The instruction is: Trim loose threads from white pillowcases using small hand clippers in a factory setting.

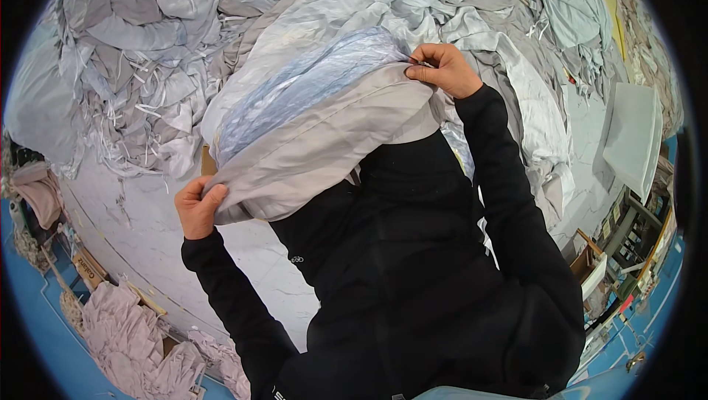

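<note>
A piece of grey fabric is stretched between my two hands, just in front of my body. Its near layer is plain grey; behind the edge shows a light blue, shiny, crinkled layer. With thumb and fingers my left hand pinches the lower left corner. My right hand grips the upper right corner between thumb and forefinger, and the cloth's edge runs tight from one hand to the other. The lower part of the fabric hangs against my black top.
Heaps of grey and pale fabric with white ties cover the far side of the white marbled table. A translucent white plastic bin stands at the right. Pink cloth lies in a pile at the lower left, beyond the table's edge.
</note>
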Tool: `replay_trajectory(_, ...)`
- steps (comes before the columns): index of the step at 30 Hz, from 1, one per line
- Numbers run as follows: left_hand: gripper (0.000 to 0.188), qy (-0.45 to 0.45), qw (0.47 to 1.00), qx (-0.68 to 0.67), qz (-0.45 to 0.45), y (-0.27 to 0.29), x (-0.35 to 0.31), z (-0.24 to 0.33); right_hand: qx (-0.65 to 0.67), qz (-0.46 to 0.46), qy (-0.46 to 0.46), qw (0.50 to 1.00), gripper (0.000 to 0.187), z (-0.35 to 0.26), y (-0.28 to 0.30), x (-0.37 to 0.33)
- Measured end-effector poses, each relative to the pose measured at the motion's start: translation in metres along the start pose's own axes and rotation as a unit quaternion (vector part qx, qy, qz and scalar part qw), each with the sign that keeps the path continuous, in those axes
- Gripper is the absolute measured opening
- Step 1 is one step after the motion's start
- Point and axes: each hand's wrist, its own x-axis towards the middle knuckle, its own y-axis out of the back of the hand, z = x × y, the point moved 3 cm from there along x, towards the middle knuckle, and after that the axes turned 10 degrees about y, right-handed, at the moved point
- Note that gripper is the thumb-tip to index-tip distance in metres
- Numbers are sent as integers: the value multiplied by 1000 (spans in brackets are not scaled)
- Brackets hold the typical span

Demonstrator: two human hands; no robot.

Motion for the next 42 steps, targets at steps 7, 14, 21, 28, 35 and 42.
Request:
replay_trajectory(7, 16, 8, 998, 20, -57, 23, -7, 5, -10, 28, 9, 1000, 15, -40, 8, -4)
replay_trajectory(14, 17, -15, 995, 101, -6, 15, -10, 18, -143, 29, 125, 981, 14, -51, 14, 9)
replay_trajectory(21, 19, 8, 996, 88, 35, 3, 2, 9, -105, 101, 86, 986, 15, -17, 7, 17)
replay_trajectory(28, 13, -4, 999, 0, 32, 11, 4, 8, -98, 78, 193, 973, 22, -35, -4, 19)
replay_trajectory(35, 17, -58, 997, -51, -13, 20, -13, 23, -67, -92, 222, 968, 26, -74, -48, 32)
replay_trajectory(42, 19, -182, 981, -54, -40, 28, -39, 49, -54, -173, 211, 961, 28, -84, -87, 41)
